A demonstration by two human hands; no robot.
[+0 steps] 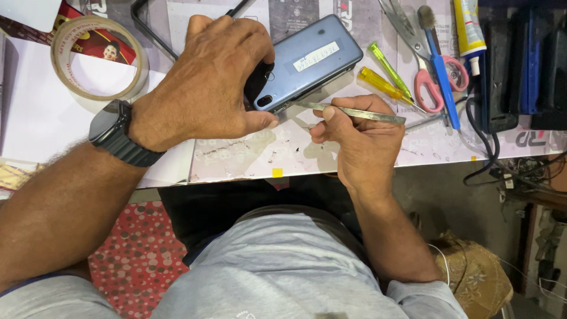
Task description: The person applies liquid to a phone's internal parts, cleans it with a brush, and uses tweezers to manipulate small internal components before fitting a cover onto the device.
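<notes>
His left hand (207, 80) pinned the blue-grey smartphone (307, 62) on the worktable (283, 153); his right hand (360, 139) pinched metal tweezers (354, 112) at its edge. Shallow, gentle prying seemed wisest.

My left hand (212, 82) covers one end of the blue-grey phone (307, 62). The metal tool's (354, 112) tip meets the phone edge, too small to resolve. The top edge cuts off the scissors (422, 65), glue tube (469, 29) and black frame (150, 32).
</notes>
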